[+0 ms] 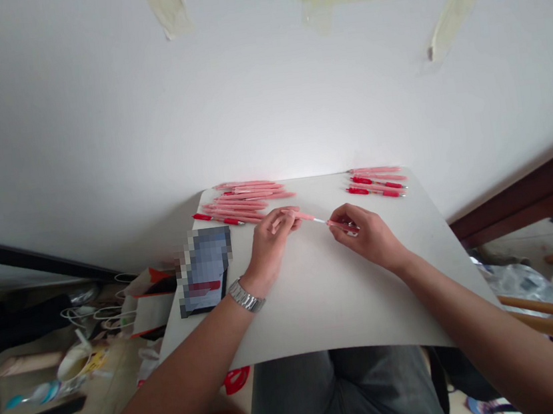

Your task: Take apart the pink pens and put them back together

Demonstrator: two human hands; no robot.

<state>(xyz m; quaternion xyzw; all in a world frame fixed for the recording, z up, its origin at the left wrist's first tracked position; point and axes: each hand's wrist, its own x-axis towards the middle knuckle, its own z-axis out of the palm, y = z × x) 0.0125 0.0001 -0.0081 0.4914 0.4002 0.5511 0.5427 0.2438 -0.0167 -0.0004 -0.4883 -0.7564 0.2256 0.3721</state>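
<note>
Above the middle of the white table (318, 296), my left hand (270, 245) pinches a slim pink pen (305, 216) between thumb and fingers. A thin white section of the pen points right, toward my right hand (368, 235). That hand's fingers are closed around a red, partly clear pen piece (343, 227), which meets the tip of the white section. Whether the two parts are joined or only touching, I cannot tell. Just beyond my left hand lies a pile of pink pens (240, 201). A smaller group of pink and red pens (377, 184) is at the back right.
A phone (208, 269) with a blurred screen lies at the table's left, beside my left wrist. The white wall (263, 101) rises behind the table's far edge. A bag (150, 303), cables and a cup (74, 361) crowd the left; a wooden-legged chair (546, 308) stands right.
</note>
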